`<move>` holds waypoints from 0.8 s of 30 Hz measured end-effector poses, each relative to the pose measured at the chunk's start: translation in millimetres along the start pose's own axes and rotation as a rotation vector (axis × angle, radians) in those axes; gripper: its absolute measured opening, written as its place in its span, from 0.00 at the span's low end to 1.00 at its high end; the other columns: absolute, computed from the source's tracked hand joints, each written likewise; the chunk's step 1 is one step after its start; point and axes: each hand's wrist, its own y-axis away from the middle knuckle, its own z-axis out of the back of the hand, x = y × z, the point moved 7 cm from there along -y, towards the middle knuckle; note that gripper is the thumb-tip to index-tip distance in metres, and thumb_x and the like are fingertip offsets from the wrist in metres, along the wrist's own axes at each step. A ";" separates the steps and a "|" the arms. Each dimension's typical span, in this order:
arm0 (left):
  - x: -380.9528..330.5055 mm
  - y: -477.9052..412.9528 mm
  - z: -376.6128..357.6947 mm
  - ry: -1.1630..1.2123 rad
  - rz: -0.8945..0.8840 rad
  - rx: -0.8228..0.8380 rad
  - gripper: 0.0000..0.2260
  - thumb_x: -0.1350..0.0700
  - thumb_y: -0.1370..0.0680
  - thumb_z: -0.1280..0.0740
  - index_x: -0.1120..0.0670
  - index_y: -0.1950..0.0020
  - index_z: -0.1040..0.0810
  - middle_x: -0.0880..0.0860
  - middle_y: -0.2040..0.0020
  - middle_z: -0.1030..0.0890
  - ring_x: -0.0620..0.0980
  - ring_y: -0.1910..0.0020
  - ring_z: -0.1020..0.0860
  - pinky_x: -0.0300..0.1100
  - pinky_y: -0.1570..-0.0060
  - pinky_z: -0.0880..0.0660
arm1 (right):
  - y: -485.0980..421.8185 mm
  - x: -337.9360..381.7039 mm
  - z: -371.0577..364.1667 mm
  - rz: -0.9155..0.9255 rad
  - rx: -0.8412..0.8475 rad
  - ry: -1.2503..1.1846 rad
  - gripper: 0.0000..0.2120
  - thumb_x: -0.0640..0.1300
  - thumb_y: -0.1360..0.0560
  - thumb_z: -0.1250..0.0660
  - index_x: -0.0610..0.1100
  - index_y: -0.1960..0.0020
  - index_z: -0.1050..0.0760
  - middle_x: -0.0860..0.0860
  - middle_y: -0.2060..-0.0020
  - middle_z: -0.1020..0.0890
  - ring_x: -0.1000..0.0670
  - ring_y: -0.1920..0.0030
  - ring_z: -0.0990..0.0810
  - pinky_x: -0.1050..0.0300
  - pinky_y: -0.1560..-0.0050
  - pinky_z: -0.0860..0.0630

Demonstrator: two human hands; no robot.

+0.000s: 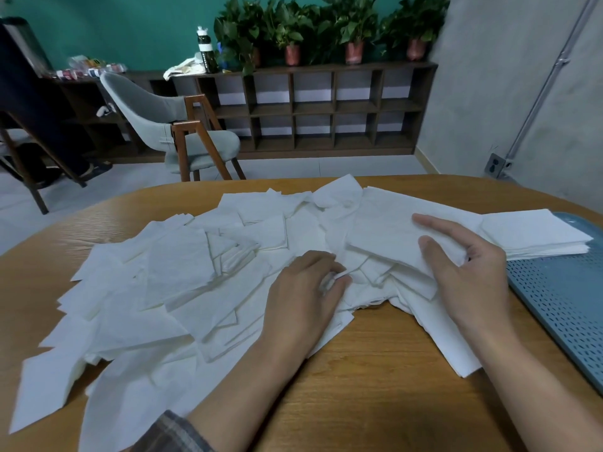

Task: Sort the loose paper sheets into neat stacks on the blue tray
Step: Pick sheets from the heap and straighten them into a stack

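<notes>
Loose white paper sheets (182,275) lie scattered in a wide overlapping heap across the wooden table (375,386). My left hand (303,288) rests on the heap near its middle, its fingertips pinching the crumpled edge of one sheet. My right hand (463,269) lies to the right, fingers extended over a small pile of sheets (385,236), thumb pressed on top. A perforated blue tray (561,305) sits at the table's right edge. One neat stack of white sheets (535,233) rests on the tray's far end.
Beyond the table stand a grey chair (169,125) with wooden legs and a low dark shelf unit (313,109) topped with potted plants (326,31) and a bottle (205,50). A grey wall with a conduit (538,93) runs along the right.
</notes>
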 end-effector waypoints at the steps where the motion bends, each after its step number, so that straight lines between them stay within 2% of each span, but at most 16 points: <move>1: -0.9 0.2 1.3 0.020 -0.007 0.003 0.06 0.49 0.21 0.25 0.49 0.48 0.12 0.42 0.41 0.17 0.42 0.41 0.19 0.37 0.44 0.24 | 0.0 0.4 0.1 -0.001 0.000 0.002 0.17 0.35 0.18 0.32 0.56 0.42 0.15 0.67 0.44 0.15 0.67 0.38 0.21 0.77 0.42 0.30; 7: -2.5 2.1 6.8 0.129 -0.004 0.035 0.04 0.50 0.21 0.24 0.48 0.55 0.13 0.39 0.40 0.19 0.40 0.39 0.21 0.37 0.41 0.25 | 0.3 1.0 -0.9 0.006 0.012 0.010 0.16 0.35 0.18 0.32 0.55 0.42 0.15 0.68 0.45 0.16 0.68 0.39 0.21 0.78 0.44 0.31; 9: -8.6 2.7 9.4 0.132 -0.043 0.040 0.04 0.52 0.21 0.25 0.49 0.55 0.15 0.39 0.36 0.19 0.39 0.35 0.22 0.35 0.37 0.27 | 0.5 2.0 -1.4 0.010 0.018 0.013 0.16 0.35 0.18 0.32 0.55 0.41 0.15 0.69 0.45 0.16 0.68 0.39 0.21 0.78 0.45 0.30; 11: -17.1 3.6 14.0 0.171 -0.092 0.041 0.01 0.56 0.22 0.26 0.50 0.53 0.17 0.41 0.39 0.17 0.37 0.33 0.23 0.36 0.34 0.27 | 1.0 2.7 -1.8 0.013 0.031 0.012 0.16 0.35 0.18 0.32 0.54 0.41 0.15 0.70 0.45 0.16 0.68 0.40 0.21 0.78 0.45 0.30; 14: -27.1 6.3 24.0 0.236 -0.105 0.027 0.03 0.58 0.22 0.28 0.54 0.56 0.21 0.40 0.47 0.13 0.36 0.42 0.18 0.38 0.42 0.22 | 1.6 2.8 -4.8 0.009 0.065 0.000 0.16 0.33 0.19 0.32 0.51 0.41 0.15 0.69 0.46 0.16 0.69 0.40 0.21 0.78 0.45 0.29; 16: -31.2 7.5 28.5 0.278 -0.118 0.028 0.06 0.58 0.22 0.31 0.56 0.58 0.23 0.39 0.50 0.13 0.40 0.50 0.14 0.41 0.50 0.19 | 2.0 3.2 -7.7 0.013 0.089 0.005 0.16 0.32 0.19 0.32 0.50 0.41 0.15 0.68 0.46 0.15 0.69 0.40 0.21 0.78 0.45 0.30; 17: -32.4 8.2 30.8 0.310 -0.114 0.029 0.06 0.60 0.22 0.31 0.56 0.58 0.24 0.40 0.52 0.13 0.42 0.52 0.14 0.41 0.51 0.19 | 2.4 3.7 -9.4 0.015 0.103 0.010 0.16 0.32 0.19 0.32 0.50 0.41 0.14 0.67 0.46 0.15 0.69 0.40 0.21 0.79 0.44 0.30; 20: -32.9 8.0 36.9 0.469 -0.030 0.061 0.09 0.68 0.23 0.31 0.57 0.60 0.23 0.47 0.56 0.12 0.45 0.50 0.14 0.36 0.50 0.20 | 3.3 4.0 -12.1 0.016 0.130 0.029 0.17 0.33 0.19 0.32 0.52 0.41 0.15 0.67 0.44 0.15 0.69 0.38 0.22 0.79 0.43 0.31; 22: -32.2 6.9 40.3 0.582 0.021 0.096 0.09 0.68 0.22 0.32 0.58 0.60 0.24 0.50 0.56 0.12 0.49 0.53 0.14 0.36 0.53 0.22 | 3.4 3.0 -12.5 0.011 0.137 0.040 0.17 0.33 0.19 0.32 0.53 0.41 0.15 0.67 0.44 0.15 0.68 0.37 0.23 0.79 0.43 0.32; 24: -29.1 4.6 44.1 0.680 0.050 0.115 0.06 0.62 0.24 0.33 0.57 0.61 0.25 0.52 0.55 0.11 0.64 0.56 0.16 0.46 0.56 0.25 | 3.6 1.9 -14.1 -0.002 0.159 0.041 0.17 0.33 0.19 0.32 0.53 0.42 0.15 0.65 0.43 0.15 0.67 0.37 0.22 0.78 0.42 0.32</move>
